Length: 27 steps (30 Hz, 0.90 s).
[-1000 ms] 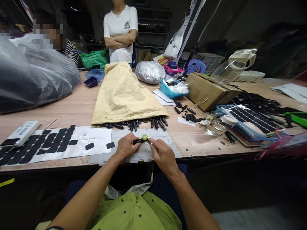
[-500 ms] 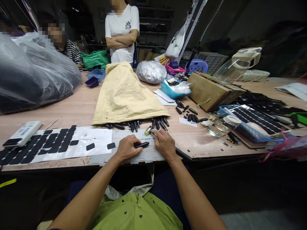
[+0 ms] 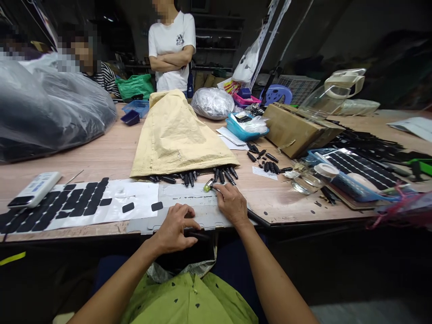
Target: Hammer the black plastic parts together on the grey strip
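My left hand (image 3: 177, 228) is at the front edge of the table, thumb and fingers apart. A dark shape (image 3: 195, 232) shows just under its fingers, against the dark gap; I cannot make out its outline. On the grey board (image 3: 202, 211) rests my right hand (image 3: 232, 202), its fingers closed round a thin tool with a shiny metal and yellow-green head (image 3: 208, 185). Beyond the hands, several black pen-shaped pieces (image 3: 189, 177) stick out from under a beige cloth cover (image 3: 184, 135).
To the left lie a white sheet with black stickers (image 3: 128, 207) and a white device (image 3: 35, 190). A dark rod (image 3: 258, 217) lies right of my right hand. Farther right are a cardboard box (image 3: 297, 128) and a blue basket (image 3: 364, 180). A person in a white shirt (image 3: 172, 47) stands opposite.
My left hand has drawn back toward me to the table's edge and its fingers have parted, letting go of the black pen-shaped piece. My right hand stays in place with the tool.
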{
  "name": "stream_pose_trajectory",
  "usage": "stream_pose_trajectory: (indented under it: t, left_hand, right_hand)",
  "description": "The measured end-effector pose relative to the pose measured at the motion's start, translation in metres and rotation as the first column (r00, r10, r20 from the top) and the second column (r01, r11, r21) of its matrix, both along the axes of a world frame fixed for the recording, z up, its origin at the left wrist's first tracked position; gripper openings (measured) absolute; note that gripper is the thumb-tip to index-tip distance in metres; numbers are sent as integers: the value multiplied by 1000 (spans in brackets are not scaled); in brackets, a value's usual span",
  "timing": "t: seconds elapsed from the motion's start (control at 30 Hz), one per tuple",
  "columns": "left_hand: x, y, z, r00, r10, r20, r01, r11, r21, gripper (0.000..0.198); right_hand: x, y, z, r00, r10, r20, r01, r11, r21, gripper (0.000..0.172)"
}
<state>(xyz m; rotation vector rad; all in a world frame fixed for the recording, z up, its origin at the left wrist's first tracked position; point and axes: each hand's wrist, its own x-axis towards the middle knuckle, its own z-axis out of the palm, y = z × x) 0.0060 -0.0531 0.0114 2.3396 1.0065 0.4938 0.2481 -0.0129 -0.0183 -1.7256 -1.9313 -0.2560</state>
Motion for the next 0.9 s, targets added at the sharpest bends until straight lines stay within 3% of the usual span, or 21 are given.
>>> stream_pose_trajectory:
  t: [0.1, 0.17, 0.23, 0.27, 0.4, 0.5, 0.53, 0.6, 0.67, 0.73, 0.8, 0.9]
  left_hand:
    - [-4, 1, 6, 996, 21, 91, -12, 995, -102, 46]
    - [-8, 9, 17, 961, 118, 252, -53, 967, -249, 57]
    - [-13, 24, 34, 848, 271, 456, -72, 910, -408, 62]
    - [-16, 32, 44, 755, 354, 553, -73, 883, -465, 64]
    - [-31, 73, 90, 425, 484, 765, -119, 867, -483, 78]
    - [-40, 102, 108, 342, 473, 812, -227, 880, -417, 73]
    - [-42, 109, 109, 367, 471, 802, -285, 878, -385, 70]
    - [-45, 121, 101, 523, 478, 706, -399, 869, -293, 61]
    - [-46, 129, 83, 738, 489, 466, -474, 866, -157, 41]
    - [-47, 134, 62, 864, 481, 147, -486, 874, -3, 22]
    - [-48, 140, 43, 892, 441, -103, -429, 895, 120, 14]
    - [-49, 146, 24, 882, 378, -282, -325, 920, 218, 16]
  right_hand:
    - [0, 0, 0, 1000, 4, 0, -4, 1000, -1, 26]
    - [0, 0, -1, 1000, 5, 0, -5, 1000, 5, 26]
    - [0, 0, -1, 1000, 5, -1, -5, 1000, 10, 26]
    - [0, 0, -1, 1000, 5, 0, -5, 1000, 12, 27]
    - [0, 0, -1, 1000, -3, 13, 2, 1000, 16, 27]
    - [0, 0, -1, 1000, -3, 13, 3, 1000, 20, 26]
    - [0, 1, -1, 1000, -3, 10, 3, 1000, 22, 26]
    - [0, 1, -1, 1000, -4, 5, 3, 1000, 23, 26]
    - [0, 1, -1, 1000, -3, 3, 3, 1000, 15, 26]
    - [0, 2, -1, 1000, -3, 2, 3, 1000, 5, 26]
    - [0, 2, -1, 1000, -2, -1, 2, 1000, -6, 27]
    - [-1, 1, 0, 1000, 0, -15, 0, 1000, -18, 28]
